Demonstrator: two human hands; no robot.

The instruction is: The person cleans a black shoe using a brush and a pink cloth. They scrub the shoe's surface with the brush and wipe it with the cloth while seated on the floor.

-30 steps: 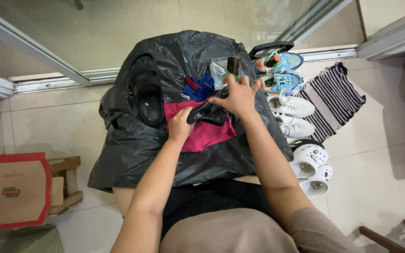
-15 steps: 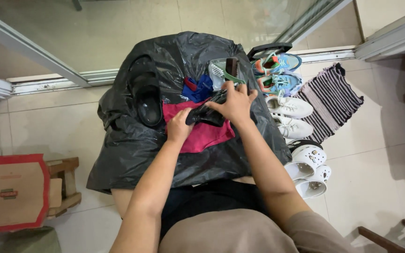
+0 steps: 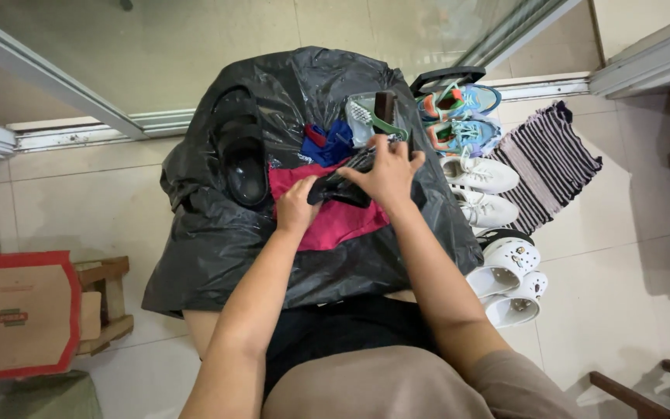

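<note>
Black shoe (image 3: 340, 188) sits mid-frame on a red cloth (image 3: 335, 221) over the black plastic bag (image 3: 219, 233) — left hand (image 3: 296, 208) grips its near end, right hand (image 3: 388, 172) wraps its top — another black shoe (image 3: 243, 167) lies left.

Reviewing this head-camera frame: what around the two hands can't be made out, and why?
- Dark object: held under both hands; the right hand covers most of it, so its kind is unclear.
- Left hand: its fingers curl under the object, hidden.
- Red cloth: partly covered by hands and object.
- Brush: small, partly behind the right hand.
- Cardboard box: cut off by the left edge.
</note>
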